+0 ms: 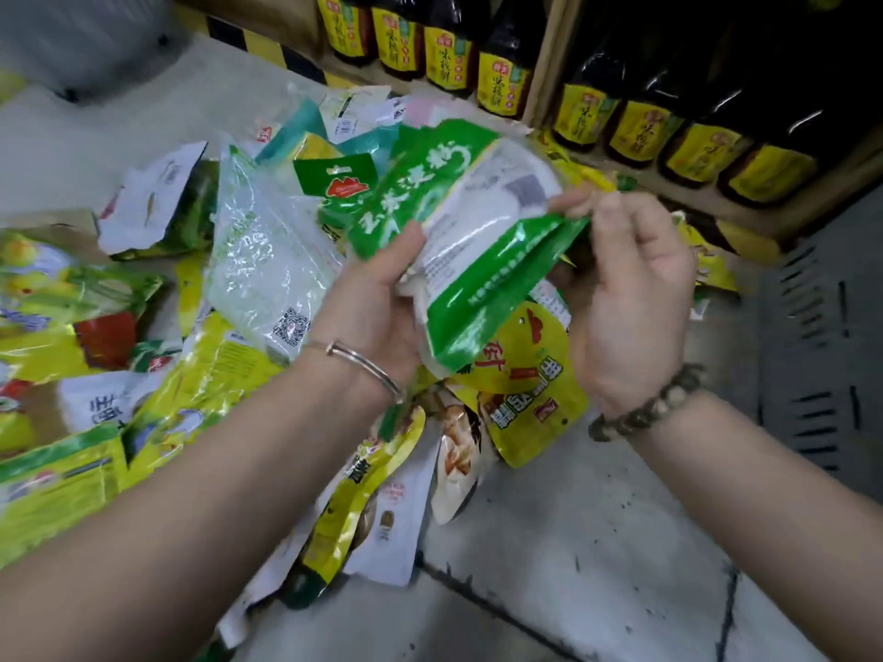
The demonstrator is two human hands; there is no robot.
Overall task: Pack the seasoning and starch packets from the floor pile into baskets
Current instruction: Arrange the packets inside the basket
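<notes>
Left hand [377, 298] clasps green starch packets [478, 260] (several, seemingly); right hand [630, 298] pinches their corner.

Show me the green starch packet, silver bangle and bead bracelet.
green starch packet [482, 289], head view, on its lower green band.
silver bangle [368, 370], head view, middle of the band.
bead bracelet [645, 408], head view, middle beads.

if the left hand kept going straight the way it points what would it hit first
The left hand grips the green starch packets, so those come first. Beyond them, probably the yellow-labelled bottles, though depth is unclear.
</notes>
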